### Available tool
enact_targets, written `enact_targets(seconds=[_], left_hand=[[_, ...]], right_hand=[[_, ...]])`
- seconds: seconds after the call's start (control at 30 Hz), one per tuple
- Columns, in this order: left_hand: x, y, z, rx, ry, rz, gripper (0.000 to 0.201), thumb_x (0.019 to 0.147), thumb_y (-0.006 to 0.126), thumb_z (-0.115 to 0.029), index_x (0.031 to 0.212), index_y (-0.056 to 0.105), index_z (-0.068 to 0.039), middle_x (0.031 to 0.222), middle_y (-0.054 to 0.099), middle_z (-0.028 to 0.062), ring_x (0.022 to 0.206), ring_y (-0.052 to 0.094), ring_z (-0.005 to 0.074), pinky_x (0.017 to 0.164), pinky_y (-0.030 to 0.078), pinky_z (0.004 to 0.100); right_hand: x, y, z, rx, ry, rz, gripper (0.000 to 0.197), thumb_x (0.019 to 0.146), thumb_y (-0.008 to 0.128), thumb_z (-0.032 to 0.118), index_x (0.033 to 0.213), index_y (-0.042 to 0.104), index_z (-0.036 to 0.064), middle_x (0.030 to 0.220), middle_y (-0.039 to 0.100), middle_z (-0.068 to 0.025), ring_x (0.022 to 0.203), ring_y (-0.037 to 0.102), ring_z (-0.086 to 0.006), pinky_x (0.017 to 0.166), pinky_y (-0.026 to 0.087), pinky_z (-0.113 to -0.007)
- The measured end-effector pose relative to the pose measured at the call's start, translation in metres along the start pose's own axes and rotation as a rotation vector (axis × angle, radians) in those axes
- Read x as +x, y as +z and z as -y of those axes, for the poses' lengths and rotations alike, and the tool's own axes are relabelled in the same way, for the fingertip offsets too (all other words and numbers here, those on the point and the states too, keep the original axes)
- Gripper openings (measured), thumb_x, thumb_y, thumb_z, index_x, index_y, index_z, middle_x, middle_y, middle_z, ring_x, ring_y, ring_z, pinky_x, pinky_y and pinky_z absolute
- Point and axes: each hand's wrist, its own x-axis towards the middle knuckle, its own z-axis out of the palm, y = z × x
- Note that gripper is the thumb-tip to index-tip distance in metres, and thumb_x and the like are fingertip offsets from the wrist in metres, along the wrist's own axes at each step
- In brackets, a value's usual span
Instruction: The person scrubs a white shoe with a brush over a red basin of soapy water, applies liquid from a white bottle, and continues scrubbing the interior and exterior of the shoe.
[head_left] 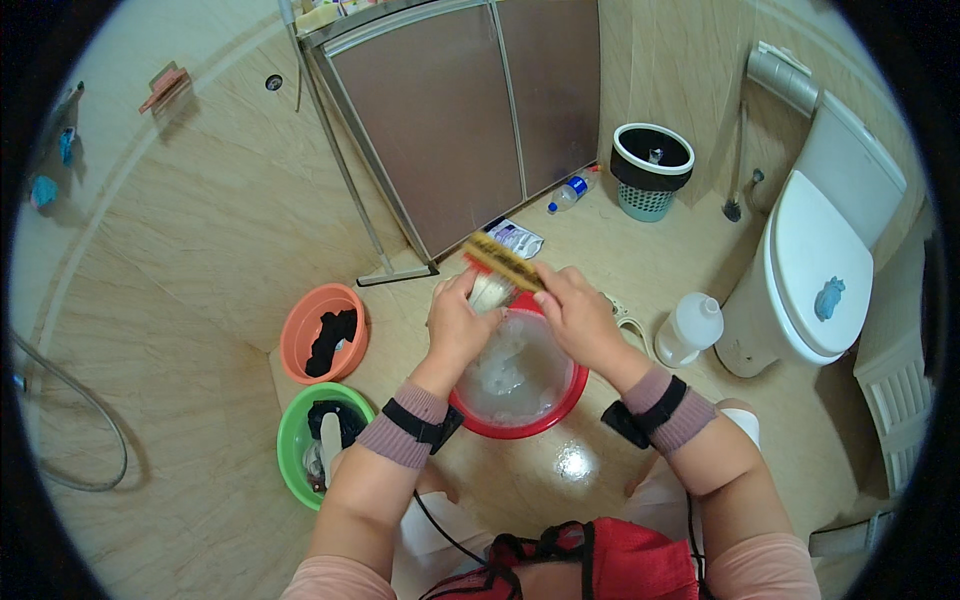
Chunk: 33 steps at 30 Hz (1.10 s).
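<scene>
a: where's the brush (pixel 508 264)?
b: in the middle of the frame, a bit up from the center. it's yellow and dark, and blurry (it looks like a brush to me, anyway).
a: which way does it point?
b: it's on a slant. one end goes to the upper left, the other to the lower right.
a: which hand is closer to it?
b: the right hand (pixel 578 315). it pinches the lower right end, with its thumb and fingers closed on it.
a: and the left hand (pixel 460 325)?
b: that one sits lower left of the brush. its fingers curl around a pale thing (pixel 490 290), with a bit of red near its top. i can't tell what the pale thing is.
a: do the brush and the pale thing touch?
b: they're right next to each other, with the pale thing just below the brush. it's too blurry to say if they touch.
a: what's under them?
b: a red basin (pixel 515 432) with cloudy, foamy water (pixel 525 365) in it. the hands are over its top edge in the frame.
a: anything else close?
b: a green basin (pixel 289 455) at the lower left, and an orange basin (pixel 291 335) with black cloth (pixel 331 345) above it.
</scene>
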Motion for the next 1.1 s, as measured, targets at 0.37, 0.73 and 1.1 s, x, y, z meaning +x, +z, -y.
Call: enact_targets(seconds=[0.37, 0.73, 1.1], left_hand=[[0.0, 0.011, -0.02, 0.116, 0.017, -0.083, 0.066, 0.062, 0.085, -0.017, 0.123, 0.063, -0.006, 0.113, 0.065, 0.0154, 0.11, 0.057, 0.0339, 0.096, 0.046, 0.0411], [-0.001, 0.016, -0.026, 0.073, 0.03, -0.132, 0.067, 0.061, 0.086, -0.016, 0.121, 0.062, -0.001, 0.116, 0.065, 0.0175, 0.109, 0.059, 0.0333, 0.095, 0.047, 0.04], [0.0, 0.019, -0.036, 0.12, -0.041, -0.174, 0.065, 0.062, 0.087, -0.022, 0.12, 0.064, -0.006, 0.116, 0.066, 0.0145, 0.107, 0.061, 0.0331, 0.092, 0.049, 0.0404]], right_hand=[[0.01, 0.003, -0.008, -0.153, 0.179, -0.046, 0.043, 0.095, 0.055, 0.021, 0.135, 0.052, 0.0077, 0.101, 0.056, -0.0209, 0.089, 0.061, -0.0402, 0.078, 0.049, -0.046], [0.025, -0.001, -0.03, 0.1, 0.312, -0.031, 0.049, 0.093, 0.056, 0.02, 0.139, 0.049, 0.0066, 0.116, 0.06, -0.0284, 0.104, 0.061, -0.0432, 0.088, 0.049, -0.046], [0.014, -0.005, -0.001, -0.173, 0.132, -0.078, 0.046, 0.09, 0.058, 0.02, 0.135, 0.055, 0.012, 0.095, 0.058, -0.0262, 0.081, 0.062, -0.0432, 0.073, 0.052, -0.049]])
